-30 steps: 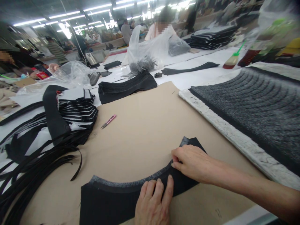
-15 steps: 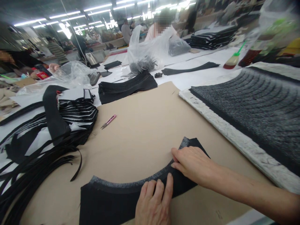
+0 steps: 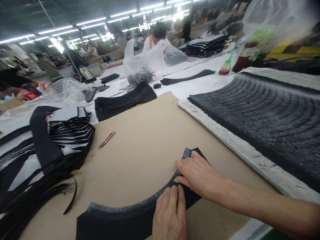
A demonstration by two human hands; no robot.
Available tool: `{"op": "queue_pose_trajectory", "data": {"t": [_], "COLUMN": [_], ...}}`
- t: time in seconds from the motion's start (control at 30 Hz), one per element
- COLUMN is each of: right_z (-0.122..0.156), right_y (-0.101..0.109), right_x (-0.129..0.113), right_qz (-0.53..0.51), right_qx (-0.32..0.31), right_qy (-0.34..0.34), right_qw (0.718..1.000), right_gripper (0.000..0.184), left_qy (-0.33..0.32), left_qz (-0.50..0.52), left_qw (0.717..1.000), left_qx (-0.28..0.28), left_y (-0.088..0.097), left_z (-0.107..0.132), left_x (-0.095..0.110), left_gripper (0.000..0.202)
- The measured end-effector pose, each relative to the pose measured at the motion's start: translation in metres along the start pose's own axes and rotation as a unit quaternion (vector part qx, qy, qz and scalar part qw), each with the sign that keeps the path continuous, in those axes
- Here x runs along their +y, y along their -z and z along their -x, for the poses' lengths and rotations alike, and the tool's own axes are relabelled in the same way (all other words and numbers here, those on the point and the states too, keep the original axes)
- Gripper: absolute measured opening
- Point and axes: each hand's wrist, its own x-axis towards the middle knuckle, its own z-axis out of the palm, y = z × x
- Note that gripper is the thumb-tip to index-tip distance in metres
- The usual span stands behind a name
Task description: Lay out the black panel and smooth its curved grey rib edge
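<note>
A curved black fabric piece (image 3: 112,223) with a grey speckled strip along its inner edge lies on the brown board in front of me. My left hand (image 3: 170,213) rests flat on its middle, fingers stretched out and side by side, tips close to the strip. Farther right, my right hand (image 3: 197,173) presses on the piece near its right end. The thumb and forefinger of that hand are apart at the curved edge, and another finger reaches toward the end corner. Part of the fabric is hidden beneath both hands.
Pink thread snips (image 3: 106,140) lie on the brown board (image 3: 135,150). Black strips (image 3: 45,196) and stacked black-and-white pieces (image 3: 72,133) are at left. Grey-black layered fabric (image 3: 262,116) covers the right. Behind stand a plastic bag (image 3: 145,63) and a small green-tipped bottle (image 3: 225,66).
My left hand has slid right along the piece, closer to my right hand, its fingers now closer together. My right hand's fingers have spread. The view has also shifted.
</note>
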Motion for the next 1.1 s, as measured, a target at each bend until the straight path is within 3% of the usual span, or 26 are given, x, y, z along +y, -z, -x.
{"op": "queue_pose_trajectory", "data": {"t": [0.17,0.27,0.5,0.7,0.87,1.1], "right_z": [-0.008,-0.012,-0.01,-0.007,-0.007,-0.011], "right_y": [0.025,0.037,0.025,0.023,0.03,0.023], "right_x": [0.016,0.035,0.058,0.053,0.047,0.048], "right_qz": [-0.043,-0.123,-0.236,-0.242,-0.252,-0.251], "right_qx": [-0.074,-0.113,-0.071,-0.031,-0.017,-0.001], "right_qy": [-0.051,-0.076,-0.069,-0.045,-0.051,-0.052], "right_qw": [0.995,0.983,0.967,0.969,0.966,0.967], "right_gripper": [0.028,0.017,0.013,0.013,0.019,0.02], "left_qy": [0.054,0.036,0.021,0.061,0.042,0.036], "left_qz": [0.058,0.029,0.012,0.052,0.039,0.028], "left_qw": [0.997,0.998,0.999,0.996,0.998,0.999], "left_qx": [-0.009,-0.04,-0.031,0.028,0.012,0.019], "left_y": [-0.012,-0.01,-0.013,-0.028,-0.028,-0.027], "left_z": [-0.005,-0.008,-0.008,-0.007,-0.009,-0.01], "left_x": [0.012,0.011,0.011,0.016,0.016,0.015], "left_gripper": [0.058,0.058,0.05,0.045,0.048,0.048]}}
